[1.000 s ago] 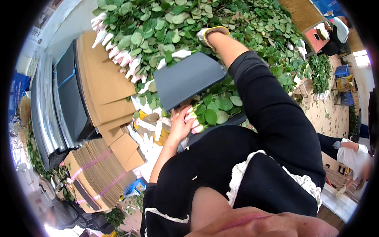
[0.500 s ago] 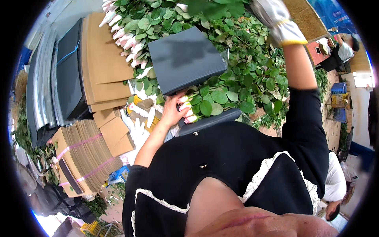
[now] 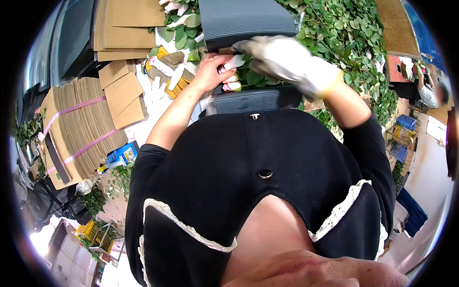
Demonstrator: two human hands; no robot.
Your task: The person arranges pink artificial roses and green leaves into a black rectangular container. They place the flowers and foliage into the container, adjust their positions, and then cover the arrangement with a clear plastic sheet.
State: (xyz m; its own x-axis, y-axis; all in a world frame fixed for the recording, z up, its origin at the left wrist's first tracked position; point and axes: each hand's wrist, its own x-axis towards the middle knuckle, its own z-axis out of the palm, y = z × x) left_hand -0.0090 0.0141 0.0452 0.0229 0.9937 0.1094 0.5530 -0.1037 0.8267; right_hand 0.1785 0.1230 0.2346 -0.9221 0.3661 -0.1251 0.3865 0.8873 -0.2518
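Bare, my left hand (image 3: pixel 213 71) curls its fingers around the heads of pink-and-white roses (image 3: pixel 232 85). One rose bud in a pale net sleeve (image 3: pixel 234 62) lies at its fingertips. The roses rest between a large dark grey ribbed sheet (image 3: pixel 246 19) on the far side and a second dark ribbed piece (image 3: pixel 258 99) close to my body. My right hand (image 3: pixel 287 62), in a white and grey glove, is over the leaves just right of the roses. Motion smears its fingers, so whether they grip a stem is hidden.
Leafy rose stems (image 3: pixel 344 33) cover the table at the far right. To the left are brown cardboard sheets (image 3: pixel 131 28), a strapped cardboard stack (image 3: pixel 83 122), yellow-grey gloves (image 3: pixel 177 71) and white net sleeves (image 3: pixel 158 98). Another person (image 3: pixel 432 93) stands at the far right.
My right hand has come down from the far leaves to beside the roses; the leafy stem near it has left view. A net-sleeved bud now shows at my left fingertips. The view has shifted.
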